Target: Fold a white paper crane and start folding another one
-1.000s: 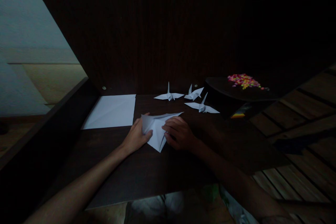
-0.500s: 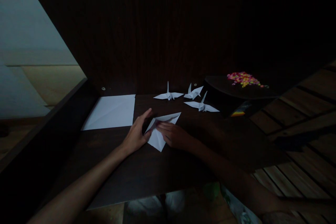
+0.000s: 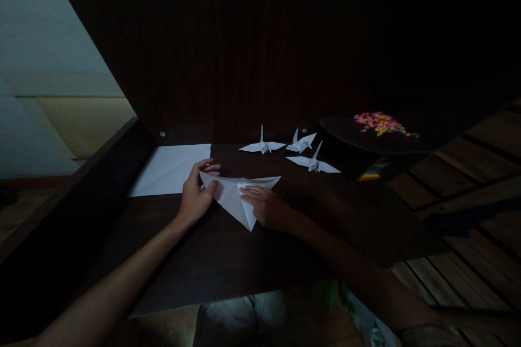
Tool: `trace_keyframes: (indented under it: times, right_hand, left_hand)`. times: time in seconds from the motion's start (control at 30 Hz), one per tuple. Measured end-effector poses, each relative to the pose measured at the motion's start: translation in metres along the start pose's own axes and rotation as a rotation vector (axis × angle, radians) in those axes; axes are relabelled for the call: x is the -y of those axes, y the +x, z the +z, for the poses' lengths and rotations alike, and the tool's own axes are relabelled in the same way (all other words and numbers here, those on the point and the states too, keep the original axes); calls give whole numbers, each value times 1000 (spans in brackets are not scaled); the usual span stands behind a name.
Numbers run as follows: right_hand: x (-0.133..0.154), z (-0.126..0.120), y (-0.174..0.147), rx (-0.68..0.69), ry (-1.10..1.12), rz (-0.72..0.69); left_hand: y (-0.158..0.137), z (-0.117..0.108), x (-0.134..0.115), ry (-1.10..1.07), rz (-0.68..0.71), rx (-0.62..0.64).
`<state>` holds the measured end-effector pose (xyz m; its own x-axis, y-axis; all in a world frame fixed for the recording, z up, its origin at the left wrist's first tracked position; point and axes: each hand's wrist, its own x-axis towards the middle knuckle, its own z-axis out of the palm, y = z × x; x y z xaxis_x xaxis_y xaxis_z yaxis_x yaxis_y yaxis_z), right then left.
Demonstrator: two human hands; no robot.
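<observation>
Near the middle of the desk [image 3: 195,271], toward the seated person, lies a folded sheet of white paper [image 3: 228,195]. Outline: roughly triangular, one point directed at the person, the long side facing the back panel [image 3: 244,54]. A bright flap stands out near the centre; a fold line descends from it to the near point. Surface is white, greyed by the dim light.

Left hand [image 3: 194,198]: grip closed on the paper's left corner, thumb above, fingers behind. Right hand [image 3: 266,207]: fingers laid across the right half, fingertips at the flap; I cannot tell whether the thumb pinches from below.

Edges: the near point stops well short of the desk's front edge, with dark desktop between. On the left, a flat white sheet [image 3: 166,171] takes up the space toward the side panel [image 3: 73,190]; the left fingers are just beside its right edge. Beyond the far side, three paper cranes [image 3: 313,164] limit reach toward the back. To their right, a rounded shelf [image 3: 345,133] carries small coloured pieces [image 3: 382,123].
</observation>
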<state>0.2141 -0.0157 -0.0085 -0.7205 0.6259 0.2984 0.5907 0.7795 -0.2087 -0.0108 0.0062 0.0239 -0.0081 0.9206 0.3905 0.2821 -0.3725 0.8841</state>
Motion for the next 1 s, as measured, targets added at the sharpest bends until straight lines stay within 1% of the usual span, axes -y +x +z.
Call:
trace_keyframes:
  times: [0.13, 0.37, 0.53, 0.67, 0.8, 0.87, 1.0]
  right_hand:
    - [5, 2, 3, -18, -23, 45]
    - [9, -3, 11, 43, -110, 50]
    - [8, -4, 14, 41, -101, 51]
    - [9, -6, 17, 21, -108, 53]
    - [8, -6, 17, 9, -95, 61]
    - [7, -5, 16, -1, -73, 63]
    - [5, -3, 13, -16, -51, 55]
  left_hand:
    - [-1, 0, -3, 68, 1, -9]
    - [-3, 0, -3, 73, -15, 23]
    - [-1, -2, -4, 123, -96, 75]
    - [1, -2, 0, 212, -144, 131]
    - [1, -3, 3, 305, -104, 270]
    - [1, -3, 3, 362, -60, 340]
    - [0, -4, 3, 434, 22, 394]
